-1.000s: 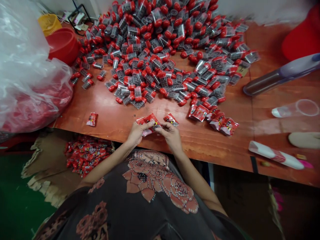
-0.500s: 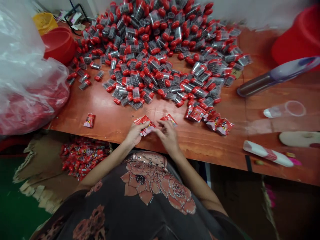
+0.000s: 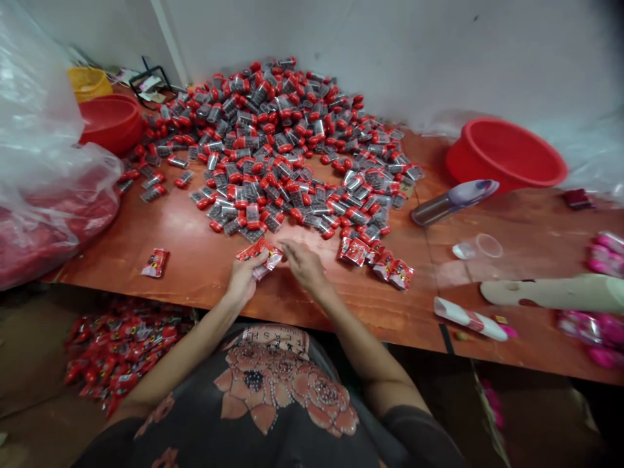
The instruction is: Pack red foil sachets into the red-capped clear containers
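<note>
My left hand [image 3: 242, 276] is closed on a few red printed packets [image 3: 253, 249], the thumb lying across them, just above the table's front edge. Close to their right side is my right hand [image 3: 303, 265], fingers stretched toward the packets and nothing visible in it; its thumb is mostly hidden. A bit of red shows behind this hand, too covered to make out. A single red packet [image 3: 155, 262] lies to the left on the table. Several more packets [image 3: 353, 251] form a row to the right, beside a large heap of clear, red-capped small bottles [image 3: 273, 140] with dark contents.
A plastic bag of red items [image 3: 53, 214] and a red basin [image 3: 110, 120] stand left. Many red packets [image 3: 131, 351] lie below the table edge. At right are another red basin [image 3: 507, 156], a scoop-like clear tool [image 3: 453, 201], a clear cup [image 3: 478, 247] and a white roll [image 3: 470, 318].
The view has shifted, showing more wall and the right basin. My right hand's fingers have straightened from their curl by the packets. My left hand keeps its hold.
</note>
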Tool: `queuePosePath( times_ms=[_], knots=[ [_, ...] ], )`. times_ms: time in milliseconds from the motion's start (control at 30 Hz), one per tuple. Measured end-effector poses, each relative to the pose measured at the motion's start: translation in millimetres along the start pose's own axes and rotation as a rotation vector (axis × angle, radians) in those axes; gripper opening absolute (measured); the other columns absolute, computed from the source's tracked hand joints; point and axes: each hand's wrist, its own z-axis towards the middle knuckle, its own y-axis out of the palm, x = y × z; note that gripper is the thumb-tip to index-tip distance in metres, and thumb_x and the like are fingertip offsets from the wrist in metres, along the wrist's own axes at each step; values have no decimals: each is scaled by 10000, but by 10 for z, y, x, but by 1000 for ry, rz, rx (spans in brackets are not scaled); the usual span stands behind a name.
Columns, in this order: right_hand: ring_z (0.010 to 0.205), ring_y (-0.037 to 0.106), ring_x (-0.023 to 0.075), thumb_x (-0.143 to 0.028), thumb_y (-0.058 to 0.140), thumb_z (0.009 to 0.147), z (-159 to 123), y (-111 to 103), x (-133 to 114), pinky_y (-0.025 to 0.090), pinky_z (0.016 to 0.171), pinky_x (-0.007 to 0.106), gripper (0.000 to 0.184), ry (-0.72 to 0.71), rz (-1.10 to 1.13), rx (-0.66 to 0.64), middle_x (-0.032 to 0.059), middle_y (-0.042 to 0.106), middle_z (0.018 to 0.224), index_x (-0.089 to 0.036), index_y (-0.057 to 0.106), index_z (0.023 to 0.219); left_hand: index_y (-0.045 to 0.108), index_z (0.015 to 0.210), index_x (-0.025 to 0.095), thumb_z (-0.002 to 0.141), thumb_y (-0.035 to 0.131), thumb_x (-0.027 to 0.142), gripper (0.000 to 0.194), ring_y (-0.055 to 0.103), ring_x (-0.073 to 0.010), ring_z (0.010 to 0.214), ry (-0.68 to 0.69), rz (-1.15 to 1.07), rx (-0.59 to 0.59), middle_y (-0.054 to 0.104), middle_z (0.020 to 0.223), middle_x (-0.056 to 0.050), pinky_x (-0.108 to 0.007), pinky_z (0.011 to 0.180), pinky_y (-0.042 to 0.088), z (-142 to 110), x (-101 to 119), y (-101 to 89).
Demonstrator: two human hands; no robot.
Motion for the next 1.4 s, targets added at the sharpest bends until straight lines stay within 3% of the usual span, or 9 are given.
queuePosePath(
  times_ms=[133,200,300,433,567,667,867,1200,1400],
  knots=[
    [1091,582,319,-284,503,942,400,-297,391,424,979,479,298,61,-418,211,166,689,1162,-182,700,1140,709,777,123,606,835,80,217,686,-123,650,-55,-77,37,743,754,-23,-247,692,557,13,58,-8],
    [1133,543,344,-211,542,896,541,-366,578,398,1001,500,333,53,-563,175,212,657,1225,-113,672,1186,705,779,113,638,801,58,178,686,-122,661,-80,-98,37,740,764,-33,-253,706,554,5,94,-19],
    [1094,562,329,-155,544,871,583,-352,693,403,995,497,327,17,-598,73,190,689,1179,-123,683,1166,700,765,106,672,762,41,128,669,-119,627,-115,-86,44,729,738,-43,-265,698,548,-7,142,-40],
    [1005,615,292,-208,539,893,329,-242,484,456,946,502,300,28,-371,85,118,734,1068,-196,710,1139,684,726,110,708,749,42,96,654,-104,599,-140,-90,102,711,702,-44,-246,677,534,-1,168,-57],
    [947,658,243,-328,587,886,-142,-98,75,541,865,458,397,122,188,214,54,724,1091,-286,646,1277,675,717,122,772,696,34,107,650,-83,614,-155,-153,145,707,726,-31,-229,682,530,26,150,-40],
    [985,666,237,-326,609,873,-452,12,-159,573,833,446,449,193,410,208,46,700,1180,-334,615,1321,669,718,142,783,694,46,119,662,-99,671,-178,-182,121,705,753,-31,-250,720,542,41,118,-13],
    [1053,660,247,-315,628,867,-617,126,-239,577,876,466,452,216,481,197,45,692,1213,-355,613,1316,681,719,145,773,707,49,112,649,-101,684,-189,-150,92,705,762,-30,-279,768,544,20,58,64],
    [958,661,225,-322,637,857,-632,98,-290,553,872,428,403,148,361,210,41,718,1067,-326,667,1260,702,709,157,684,766,78,104,636,-108,663,-31,-46,95,711,738,-6,-278,759,504,-91,50,137],
    [882,670,202,-366,658,844,-623,56,-278,563,808,401,374,262,590,123,36,732,1097,-324,700,1214,687,701,180,600,835,130,187,607,-102,624,58,26,7,690,699,23,-269,700,497,-191,87,166]
  ],
)
